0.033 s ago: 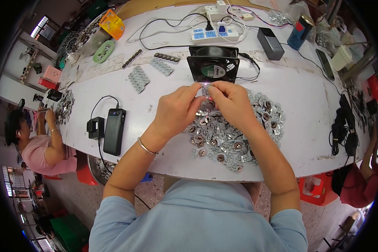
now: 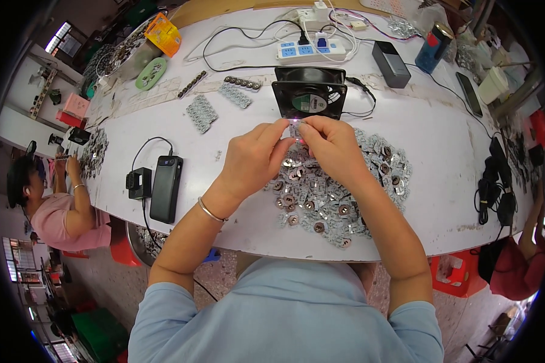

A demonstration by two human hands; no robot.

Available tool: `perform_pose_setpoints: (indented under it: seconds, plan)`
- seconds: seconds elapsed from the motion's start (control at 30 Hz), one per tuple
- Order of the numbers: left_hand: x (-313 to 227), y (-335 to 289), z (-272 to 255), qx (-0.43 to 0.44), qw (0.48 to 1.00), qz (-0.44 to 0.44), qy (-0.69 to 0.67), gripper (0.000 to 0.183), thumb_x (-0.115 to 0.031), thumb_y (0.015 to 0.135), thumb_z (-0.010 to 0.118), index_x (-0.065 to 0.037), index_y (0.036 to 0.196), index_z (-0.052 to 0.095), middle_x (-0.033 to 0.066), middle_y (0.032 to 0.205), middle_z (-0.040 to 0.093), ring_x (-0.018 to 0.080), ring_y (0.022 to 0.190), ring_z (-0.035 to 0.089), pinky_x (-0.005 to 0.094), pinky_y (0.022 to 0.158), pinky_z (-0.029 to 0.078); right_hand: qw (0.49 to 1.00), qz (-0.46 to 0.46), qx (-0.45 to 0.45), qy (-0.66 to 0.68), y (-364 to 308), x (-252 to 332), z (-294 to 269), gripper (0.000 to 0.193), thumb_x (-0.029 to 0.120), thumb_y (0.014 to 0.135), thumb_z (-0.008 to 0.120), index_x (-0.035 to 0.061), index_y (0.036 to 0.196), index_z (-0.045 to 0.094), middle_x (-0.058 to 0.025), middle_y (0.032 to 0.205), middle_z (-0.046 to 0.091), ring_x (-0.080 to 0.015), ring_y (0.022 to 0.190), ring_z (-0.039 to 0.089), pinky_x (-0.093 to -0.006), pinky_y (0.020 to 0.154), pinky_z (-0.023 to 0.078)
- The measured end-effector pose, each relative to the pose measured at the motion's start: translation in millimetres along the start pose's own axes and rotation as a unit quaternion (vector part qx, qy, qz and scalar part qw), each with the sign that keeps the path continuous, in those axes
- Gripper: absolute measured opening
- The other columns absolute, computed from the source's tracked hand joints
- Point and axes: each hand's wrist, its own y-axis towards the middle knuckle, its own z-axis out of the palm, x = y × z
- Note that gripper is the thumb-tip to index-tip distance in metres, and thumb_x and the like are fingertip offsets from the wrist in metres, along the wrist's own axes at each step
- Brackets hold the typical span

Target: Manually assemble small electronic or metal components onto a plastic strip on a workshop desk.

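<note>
My left hand (image 2: 254, 158) and my right hand (image 2: 334, 148) meet in front of a black fan (image 2: 310, 94). Thumbs and fingertips of both pinch one small pale grey part (image 2: 295, 129), with tiny pink-violet lights glowing at its edges. Fingers cover much of it, so its exact kind is unclear. Under and to the right of my hands spreads a pile of small grey and metallic parts (image 2: 327, 193), several with round brown discs. A bracelet (image 2: 211, 210) circles my left wrist.
Left of my hands lie a black power bank (image 2: 166, 189) and a small cabled black device (image 2: 138, 183). Grey parts stand in neat blocks (image 2: 201, 114) farther off. Behind the fan are a power strip (image 2: 310, 51) and a dark box (image 2: 390, 63). A co-worker (image 2: 66, 212) sits at left.
</note>
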Motion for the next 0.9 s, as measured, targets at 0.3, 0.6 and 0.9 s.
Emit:
perform_pose_setpoints:
  seconds: [0.3,0.6,0.9]
  plan:
    - [7.3,-6.9,-10.9,-0.02,1.0,-0.02,0.004,0.024,-0.005,0.081,0.072,-0.002,0.103,0.064,0.0108,0.078,0.065,0.0236,0.061,0.063,0.0313,0.053,0.05,0.999,0.004,-0.004,-0.038,13.3,0.4,18.8,0.025,0.019,0.09,0.059,-0.0034,0.093,0.068,-0.0066,0.065,0.063,-0.0109,0.057,0.054,-0.0294,0.055,0.044]
    - [-1.3,-15.5,-10.7,0.0,1.0,0.015,0.007,0.02,-0.007,0.081,0.071,-0.003,0.1,0.065,0.0107,0.08,0.066,0.0255,0.062,0.064,0.0321,0.054,0.05,0.995,0.097,-0.022,0.028,-7.3,13.8,16.3,0.024,0.018,0.09,0.059,-0.0038,0.088,0.067,-0.0028,0.064,0.06,-0.0075,0.055,0.052,-0.0288,0.052,0.042]
    - [-16.3,-23.7,-7.7,0.169,0.983,0.035,-0.06,0.042,-0.01,0.076,0.077,-0.005,0.115,0.062,0.0111,0.09,0.067,0.0243,0.071,0.067,0.0328,0.061,0.053,0.972,-0.073,-0.009,-0.225,-63.4,11.6,-17.6,0.018,0.014,0.088,0.061,-0.0026,0.092,0.068,-0.0121,0.072,0.062,-0.0228,0.066,0.059,-0.0322,0.062,0.045]
